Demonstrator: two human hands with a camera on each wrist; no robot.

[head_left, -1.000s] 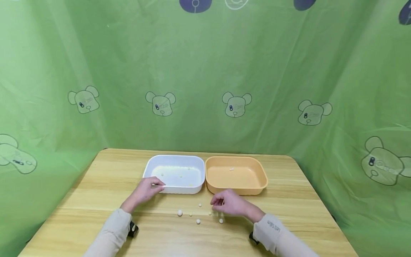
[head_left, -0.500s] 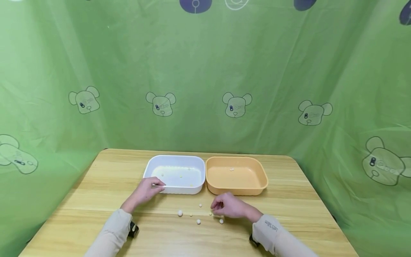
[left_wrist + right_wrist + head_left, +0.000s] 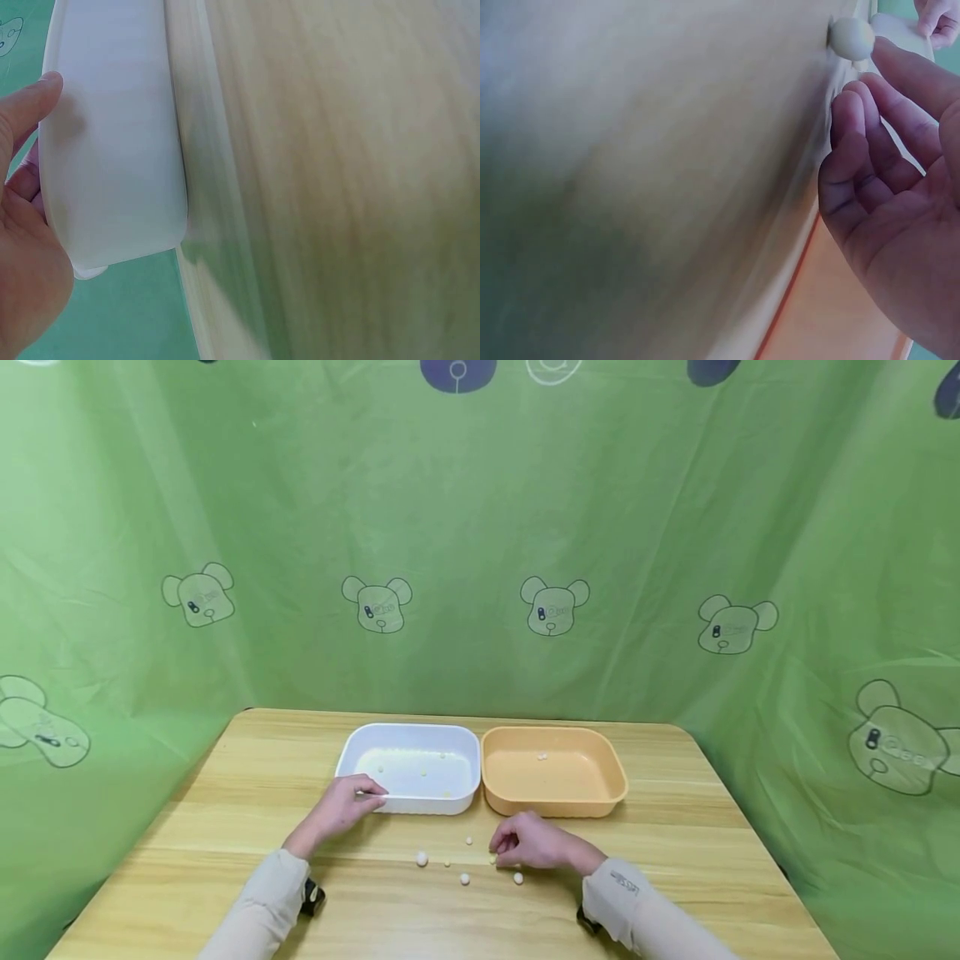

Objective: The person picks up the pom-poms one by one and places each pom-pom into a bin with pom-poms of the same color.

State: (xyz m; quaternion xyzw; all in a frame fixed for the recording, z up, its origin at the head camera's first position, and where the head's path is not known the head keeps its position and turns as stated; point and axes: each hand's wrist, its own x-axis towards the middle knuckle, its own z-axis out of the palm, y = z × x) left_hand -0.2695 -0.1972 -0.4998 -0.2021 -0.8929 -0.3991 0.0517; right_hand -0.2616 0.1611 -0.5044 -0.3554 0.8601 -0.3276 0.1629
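Observation:
My left hand grips the near wall of a white plastic tub, thumb outside; in the left wrist view the thumb lies against that wall. My right hand is low over the table in front of an orange tub. Its thumb and index fingertips pinch at a small yellow bead, the other fingers curled. In the right wrist view a white ball overlaps the thumb tip, largely covering the bead. On the table are another small yellow bead and several white balls.
The two tubs stand side by side at the back of the wooden table. Several small beads lie in the white tub, and a few white ones in the orange tub. A green curtain hangs behind the table and at both sides.
My right hand has come down and slightly toward me, its fingertips closing in on the small yellow bead. The left hand has stayed on the white tub.

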